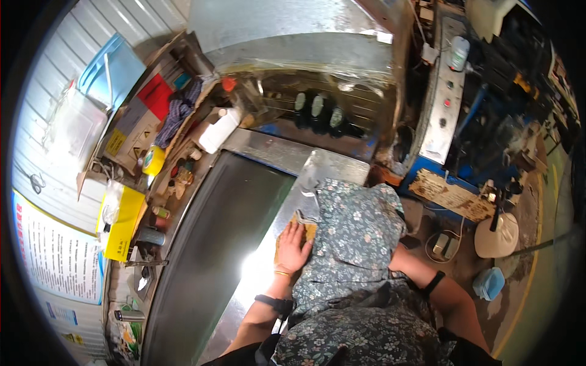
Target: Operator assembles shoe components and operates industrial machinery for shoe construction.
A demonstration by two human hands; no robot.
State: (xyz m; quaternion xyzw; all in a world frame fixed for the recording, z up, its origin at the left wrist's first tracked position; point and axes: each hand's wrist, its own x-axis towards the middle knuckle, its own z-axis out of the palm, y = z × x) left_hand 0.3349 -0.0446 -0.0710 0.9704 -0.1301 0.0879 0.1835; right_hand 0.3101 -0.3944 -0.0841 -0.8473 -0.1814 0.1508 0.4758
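My left hand [294,247] lies flat, fingers stretched out, over a yellow-brown piece [310,232] that looks like a cloth or glove; its kind is unclear. Under it runs a bright metal ledge [331,166]. A small grey-white piece of fabric [309,207] lies just beyond the fingertips. Dark floral apron cloth [360,229] spreads over my front and lap, beside the left hand. My right hand [398,258] is at the cloth's right edge; its fingers are hidden behind the fabric, so what it touches does not show.
Left of the ledge stretches a dark flat belt [223,244]. A cluttered shelf holds a white jug [220,129] and a yellow box [122,222]. Dark bottle-like objects [317,113] stand ahead. At right are a blue-based machine [448,183], a round beige seat [497,236] and a blue bin [488,283].
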